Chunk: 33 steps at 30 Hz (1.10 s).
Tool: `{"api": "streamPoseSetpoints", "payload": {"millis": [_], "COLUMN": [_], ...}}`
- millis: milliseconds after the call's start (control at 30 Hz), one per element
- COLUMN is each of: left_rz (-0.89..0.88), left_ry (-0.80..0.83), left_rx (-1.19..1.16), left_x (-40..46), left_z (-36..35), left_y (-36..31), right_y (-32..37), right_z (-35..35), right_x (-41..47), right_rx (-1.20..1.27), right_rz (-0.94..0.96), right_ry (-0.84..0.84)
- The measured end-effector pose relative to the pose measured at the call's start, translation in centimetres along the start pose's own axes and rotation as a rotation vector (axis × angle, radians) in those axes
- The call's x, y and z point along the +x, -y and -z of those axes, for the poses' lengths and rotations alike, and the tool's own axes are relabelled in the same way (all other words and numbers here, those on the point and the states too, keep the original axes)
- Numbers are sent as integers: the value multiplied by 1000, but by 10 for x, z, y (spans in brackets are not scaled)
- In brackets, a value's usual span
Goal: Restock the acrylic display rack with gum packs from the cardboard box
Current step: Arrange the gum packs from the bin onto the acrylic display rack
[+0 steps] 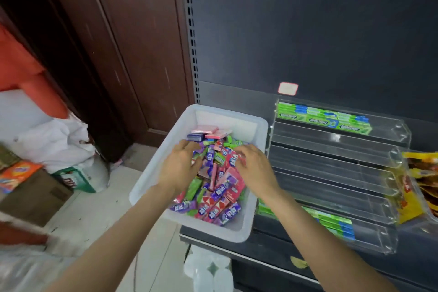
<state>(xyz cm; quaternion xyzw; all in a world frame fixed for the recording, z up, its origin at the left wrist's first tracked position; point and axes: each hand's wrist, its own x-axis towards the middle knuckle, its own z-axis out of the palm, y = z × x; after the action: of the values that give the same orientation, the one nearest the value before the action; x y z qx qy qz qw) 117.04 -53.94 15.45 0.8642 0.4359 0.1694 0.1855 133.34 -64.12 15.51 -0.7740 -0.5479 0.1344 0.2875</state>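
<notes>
Both hands, left hand (182, 161) and right hand (252, 163), fingers spread over mixed gum packs (213, 187) in white bin (251, 125); best pinching one colour for the acrylic rack (331, 163).

A shop: slotted shelving upright (193, 54), acrylic rack (331, 163) of gum

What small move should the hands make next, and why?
Probably close the right hand on a few packs from the gum packs in the white bin: both hands are among them, and the middle tiers of the acrylic rack look unfilled.
</notes>
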Motion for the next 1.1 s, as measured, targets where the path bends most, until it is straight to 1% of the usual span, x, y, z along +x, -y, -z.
{"api": "streamPoseSetpoints", "payload": {"millis": [100,267,367,467,567,700,800,900,1000,1100], "left_rz": [5,-15,-35,-87,-119,-151,-170,-181,-160,-153], "left_ry": [97,329,420,380,289,230,203,207,207,173], "left_rx": [19,93,148,183,178,212,271,293,174,-59], "left_x": [23,49,61,68,71,79,86,90,88,85], "left_z": [-1,-25,-39,-46,-50,-55,-55,-51,-42,-30], "left_y": [35,60,67,69,74,75,70,67,59,40], "right_y": [11,14,14,16,18,18,16,14,14,15], "right_z": [-29,-71,-91,-100,-102,-95,-86,-78,-65,-45], "right_x": [24,46,56,64,71,75,75,74,71,64], "right_rx": [-31,-170,-281,-382,-400,-360,-286,-215,-71,126], "right_rz": [-50,-144,-192,-209,-218,-243,-259,-284,-319,-362], "right_ry": [47,184,153,61,33,34,29,-1,-47,-118]}}
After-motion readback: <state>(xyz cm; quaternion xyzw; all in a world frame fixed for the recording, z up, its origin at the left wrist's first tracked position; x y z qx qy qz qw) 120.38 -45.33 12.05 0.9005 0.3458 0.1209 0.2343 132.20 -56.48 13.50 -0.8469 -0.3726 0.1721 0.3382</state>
